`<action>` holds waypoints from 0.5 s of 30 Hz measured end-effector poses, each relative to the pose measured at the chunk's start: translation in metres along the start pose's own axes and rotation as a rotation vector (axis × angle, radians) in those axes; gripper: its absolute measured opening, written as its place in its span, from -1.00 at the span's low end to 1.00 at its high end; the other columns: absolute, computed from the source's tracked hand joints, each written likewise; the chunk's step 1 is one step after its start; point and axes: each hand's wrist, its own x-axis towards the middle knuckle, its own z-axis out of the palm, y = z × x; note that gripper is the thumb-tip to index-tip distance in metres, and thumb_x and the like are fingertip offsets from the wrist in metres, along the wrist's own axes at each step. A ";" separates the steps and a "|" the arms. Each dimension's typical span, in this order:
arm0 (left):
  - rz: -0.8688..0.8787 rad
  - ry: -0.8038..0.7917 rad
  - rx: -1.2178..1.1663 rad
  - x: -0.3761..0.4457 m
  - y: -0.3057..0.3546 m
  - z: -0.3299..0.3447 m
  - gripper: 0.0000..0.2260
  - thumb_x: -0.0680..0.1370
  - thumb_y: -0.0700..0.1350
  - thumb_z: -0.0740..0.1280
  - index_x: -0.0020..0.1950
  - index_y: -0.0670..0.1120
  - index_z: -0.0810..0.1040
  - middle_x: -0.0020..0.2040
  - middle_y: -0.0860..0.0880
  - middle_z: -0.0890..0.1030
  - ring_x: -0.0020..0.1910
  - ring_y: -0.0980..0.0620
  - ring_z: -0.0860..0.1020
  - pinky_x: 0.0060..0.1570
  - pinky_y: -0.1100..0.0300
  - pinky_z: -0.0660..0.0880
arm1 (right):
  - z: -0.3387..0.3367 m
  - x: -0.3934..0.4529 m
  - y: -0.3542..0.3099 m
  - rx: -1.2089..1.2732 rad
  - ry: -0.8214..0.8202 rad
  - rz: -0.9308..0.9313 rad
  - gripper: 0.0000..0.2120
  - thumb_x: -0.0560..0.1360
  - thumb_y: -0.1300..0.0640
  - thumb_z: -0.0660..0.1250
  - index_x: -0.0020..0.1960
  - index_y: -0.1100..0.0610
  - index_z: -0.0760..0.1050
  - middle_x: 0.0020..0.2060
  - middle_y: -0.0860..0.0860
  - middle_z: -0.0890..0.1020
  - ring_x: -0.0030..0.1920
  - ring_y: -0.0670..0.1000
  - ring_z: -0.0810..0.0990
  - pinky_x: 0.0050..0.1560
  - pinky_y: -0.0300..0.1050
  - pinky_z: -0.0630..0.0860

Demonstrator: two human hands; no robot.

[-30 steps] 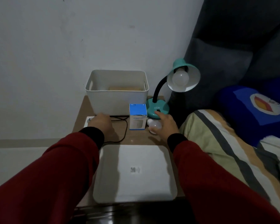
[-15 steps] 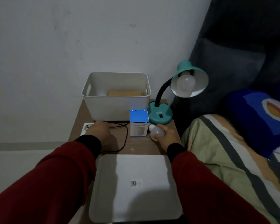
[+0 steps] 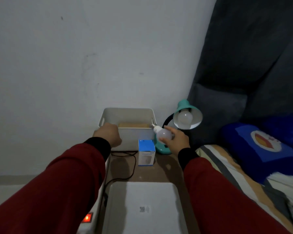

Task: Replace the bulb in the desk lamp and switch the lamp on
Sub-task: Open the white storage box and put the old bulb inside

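A teal desk lamp (image 3: 184, 105) stands at the back right of the small wooden table, its shade turned toward me. An unlit white bulb (image 3: 185, 117) sits in its socket. My right hand (image 3: 178, 140) holds a second white bulb (image 3: 162, 133) in the air, its metal base pointing up and left toward the white bin's right corner. My left hand (image 3: 108, 135) hovers as a closed fist in front of the white bin (image 3: 127, 112), with nothing visible in it. A blue and white bulb box (image 3: 146, 152) stands upright on the table between my hands.
A black cord (image 3: 131, 168) loops across the table (image 3: 161, 169). A white tray lid (image 3: 142, 200) lies at the near edge. A power strip with a glowing red switch (image 3: 87, 217) sits at lower left. A bed with a striped blanket (image 3: 243, 174) lies to the right.
My right hand has lifted the loose bulb off the table up to the bin's corner. My left hand rose from the table to the bin's front. The camera tilted and moved back.
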 end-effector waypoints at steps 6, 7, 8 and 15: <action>-0.015 0.072 -0.039 0.031 0.002 -0.040 -0.63 0.54 -0.09 0.26 0.29 -0.23 0.42 0.30 -0.23 0.42 0.22 -0.15 0.49 0.16 0.09 0.48 | -0.004 0.047 -0.047 -0.030 -0.072 -0.104 -0.49 0.39 0.18 0.46 0.32 0.07 0.46 0.24 0.10 0.56 0.12 0.05 0.55 0.15 -0.17 0.47; -0.017 0.085 -0.038 0.040 0.001 -0.044 -0.64 0.54 -0.10 0.27 0.28 -0.23 0.44 0.28 -0.22 0.44 0.20 -0.15 0.51 0.14 0.09 0.49 | -0.001 0.058 -0.053 -0.029 -0.100 -0.111 -0.49 0.40 0.18 0.46 0.33 0.07 0.46 0.26 0.10 0.55 0.14 0.07 0.55 0.19 -0.13 0.49; -0.021 0.094 -0.038 0.050 0.001 -0.047 -0.66 0.53 -0.11 0.28 0.26 -0.23 0.46 0.26 -0.21 0.47 0.18 -0.15 0.53 0.12 0.10 0.50 | 0.003 0.069 -0.058 -0.036 -0.123 -0.114 -0.49 0.40 0.18 0.46 0.33 0.06 0.45 0.27 0.10 0.54 0.17 0.10 0.55 0.22 -0.07 0.49; -0.045 0.055 -0.048 0.131 -0.005 -0.038 -0.68 0.52 -0.10 0.30 0.23 -0.21 0.48 0.20 -0.18 0.50 0.14 -0.13 0.55 0.04 0.12 0.52 | 0.047 0.149 -0.059 -0.120 -0.238 -0.120 -0.51 0.39 0.17 0.48 0.30 0.02 0.48 0.26 0.06 0.56 0.18 0.10 0.55 0.20 -0.14 0.45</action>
